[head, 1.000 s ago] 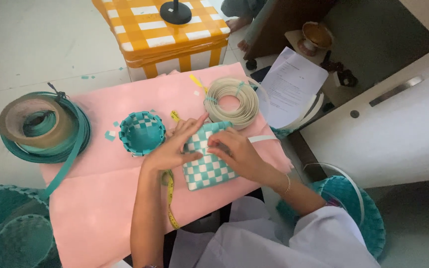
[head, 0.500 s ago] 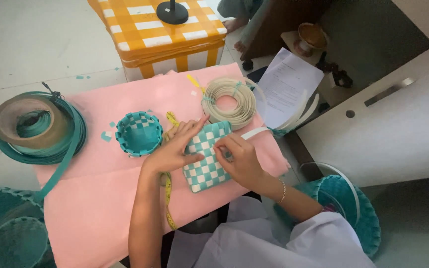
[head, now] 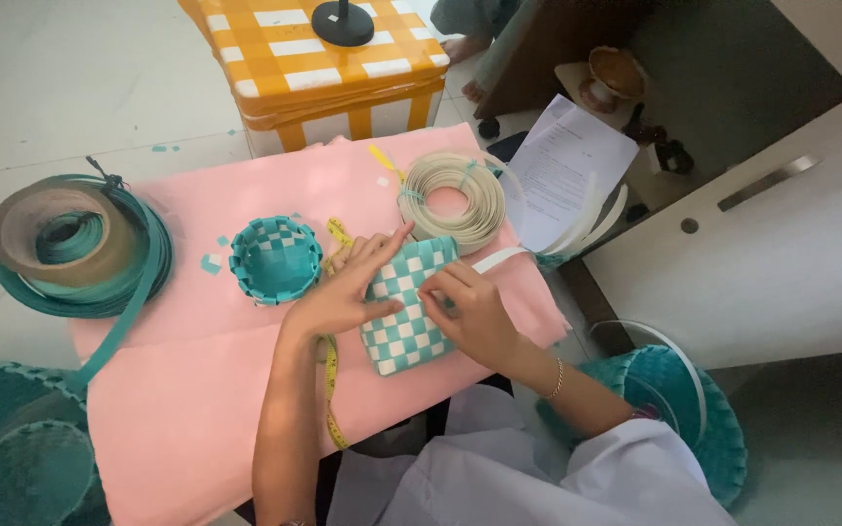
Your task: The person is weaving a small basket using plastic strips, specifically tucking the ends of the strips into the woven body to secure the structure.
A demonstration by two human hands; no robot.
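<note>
A small woven basket (head: pixel 403 336) in a teal and white check lies on its side on the pink sheet (head: pixel 197 390). My left hand (head: pixel 348 284) rests flat against its left side, fingers spread. My right hand (head: pixel 475 307) pinches a strip on its right side, near a white strip (head: pixel 501 257) that runs off toward the right. A round teal woven basket (head: pixel 276 257) stands just left of my left hand. A yellow measuring tape (head: pixel 330 385) passes under my left forearm.
A coil of cream strip (head: pixel 452 200) lies behind the baskets. Large rolls of teal and tan strip (head: pixel 75 248) sit at the left. Teal baskets (head: pixel 12 458) stand at lower left and lower right. A yellow checked box (head: pixel 328 58) and papers (head: pixel 577 166) lie beyond.
The view has shifted slightly. My hands stay on the checked basket, and my right fingers have moved a little along its side.
</note>
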